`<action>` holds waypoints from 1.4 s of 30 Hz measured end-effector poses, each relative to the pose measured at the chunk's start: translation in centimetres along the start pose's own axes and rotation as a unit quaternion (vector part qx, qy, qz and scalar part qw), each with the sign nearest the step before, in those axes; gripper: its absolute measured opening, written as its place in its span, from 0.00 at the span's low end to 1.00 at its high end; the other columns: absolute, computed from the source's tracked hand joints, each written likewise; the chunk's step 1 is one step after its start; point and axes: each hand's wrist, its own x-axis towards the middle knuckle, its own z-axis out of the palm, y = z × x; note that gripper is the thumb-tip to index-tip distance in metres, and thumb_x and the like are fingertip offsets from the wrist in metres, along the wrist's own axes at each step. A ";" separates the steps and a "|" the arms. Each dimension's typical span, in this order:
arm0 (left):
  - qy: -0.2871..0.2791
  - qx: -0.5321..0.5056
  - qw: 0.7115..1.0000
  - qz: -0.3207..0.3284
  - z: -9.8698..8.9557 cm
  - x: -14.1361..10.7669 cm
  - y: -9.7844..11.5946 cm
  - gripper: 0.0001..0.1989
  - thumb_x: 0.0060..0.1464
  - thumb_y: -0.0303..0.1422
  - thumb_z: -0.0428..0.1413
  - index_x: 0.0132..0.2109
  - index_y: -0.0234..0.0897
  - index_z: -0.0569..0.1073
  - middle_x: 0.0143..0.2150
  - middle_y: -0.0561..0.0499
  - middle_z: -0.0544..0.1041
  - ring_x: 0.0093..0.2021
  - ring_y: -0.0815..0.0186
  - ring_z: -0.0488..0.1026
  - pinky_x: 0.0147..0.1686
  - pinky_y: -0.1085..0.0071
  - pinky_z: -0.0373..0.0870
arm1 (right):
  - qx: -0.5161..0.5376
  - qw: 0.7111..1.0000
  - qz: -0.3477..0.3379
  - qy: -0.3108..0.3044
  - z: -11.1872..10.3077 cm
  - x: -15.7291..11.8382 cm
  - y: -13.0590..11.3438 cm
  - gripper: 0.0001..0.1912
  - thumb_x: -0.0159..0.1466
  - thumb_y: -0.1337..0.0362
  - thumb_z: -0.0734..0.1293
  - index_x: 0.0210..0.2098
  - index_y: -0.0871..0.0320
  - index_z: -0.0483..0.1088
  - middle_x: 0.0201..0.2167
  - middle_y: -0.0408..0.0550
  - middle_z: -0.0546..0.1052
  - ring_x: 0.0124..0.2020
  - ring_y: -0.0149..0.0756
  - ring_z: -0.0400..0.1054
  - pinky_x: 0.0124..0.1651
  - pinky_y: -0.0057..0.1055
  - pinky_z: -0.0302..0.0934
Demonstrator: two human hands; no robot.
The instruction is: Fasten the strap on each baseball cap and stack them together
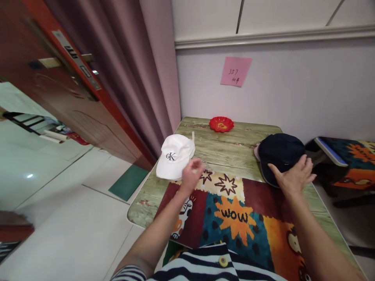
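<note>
A white cap (174, 156) with dark "CK" letters sits on the left of the table, its strap end sticking up behind. Beside its brim is my left hand (192, 173), slightly blurred, with loosely bent fingers and nothing visible in them. Whether it touches the brim I cannot tell. On the right of the table rests a dark navy cap (281, 150). My right hand (295, 173) lies against this cap's near right side, fingers spread and thumb stretched towards the brim. Something pinkish shows at the navy cap's left edge.
A red scalloped dish (221, 124) stands at the back of the wood-patterned table (146, 201). A colourful "WOW" mat (237, 218) covers the near part. A pink note (236, 72) is on the wall. Left are a curtain (140, 58) and a door (88, 117); right, another patterned surface (357, 156).
</note>
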 end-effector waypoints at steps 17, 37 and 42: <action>0.195 0.314 0.925 0.084 -9.7 10.5 1.4 0.04 0.54 0.32 0.58 0.31 0.39 0.72 0.46 0.46 0.80 0.50 0.58 0.74 0.56 0.64 0.65 | 0.283 0.943 -0.012 -0.175 -3.7 -6.7 -5.0 0.25 0.63 0.46 0.67 0.50 0.57 0.76 0.49 0.57 0.80 0.49 0.50 0.75 0.57 0.48 0.66; -0.078 -0.063 0.995 0.013 -1.9 0.2 7.1 0.17 0.57 0.49 0.59 0.37 0.39 0.78 0.49 0.44 0.80 0.52 0.57 0.75 0.54 0.62 0.69 | 0.739 0.493 0.257 -0.380 -7.5 -4.6 -16.9 0.22 0.52 0.65 0.74 0.48 0.53 0.77 0.33 0.42 0.83 0.35 0.41 0.78 0.44 0.37 0.74; -0.252 -0.216 0.903 -0.271 -0.7 0.3 4.6 0.31 0.55 0.62 0.52 0.38 0.38 0.80 0.34 0.45 0.81 0.37 0.57 0.78 0.38 0.64 0.73 | 0.719 0.551 0.231 -0.355 -8.2 -5.0 -16.6 0.21 0.57 0.53 0.74 0.49 0.51 0.76 0.39 0.46 0.83 0.39 0.45 0.79 0.46 0.41 0.73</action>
